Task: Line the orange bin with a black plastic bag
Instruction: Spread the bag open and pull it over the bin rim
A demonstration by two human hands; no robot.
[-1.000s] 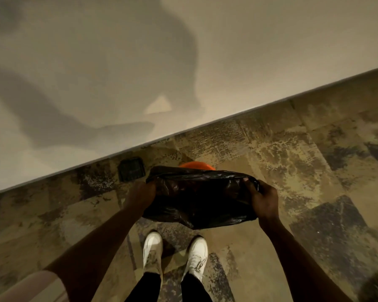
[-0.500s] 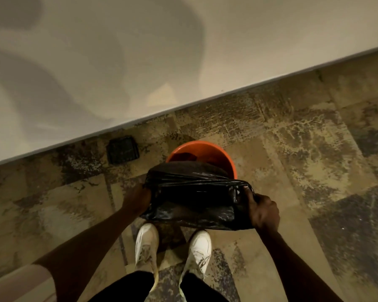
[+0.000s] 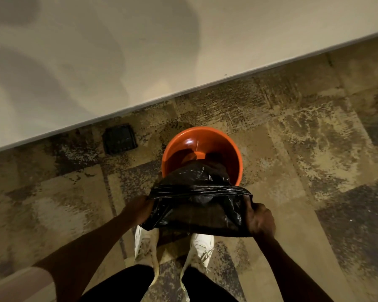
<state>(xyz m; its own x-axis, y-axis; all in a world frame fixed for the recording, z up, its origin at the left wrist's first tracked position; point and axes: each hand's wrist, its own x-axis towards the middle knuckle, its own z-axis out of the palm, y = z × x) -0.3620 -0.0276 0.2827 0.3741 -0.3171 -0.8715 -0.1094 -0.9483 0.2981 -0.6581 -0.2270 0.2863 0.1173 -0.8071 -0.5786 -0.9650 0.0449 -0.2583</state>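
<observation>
**Black bag held open over the orange bin**

Orange round plastic bin stands on the patterned carpet floor, its near rim covered by the crinkled black plastic bag. Left hand has its grip clenched on the bag's left edge; right hand has its grip clenched on the right edge, stretching the mouth wide. Part of the bag seems to dip inside the bin. White sneakers stand just nearer than the bin; a dark square floor plate lies left of it.
</observation>
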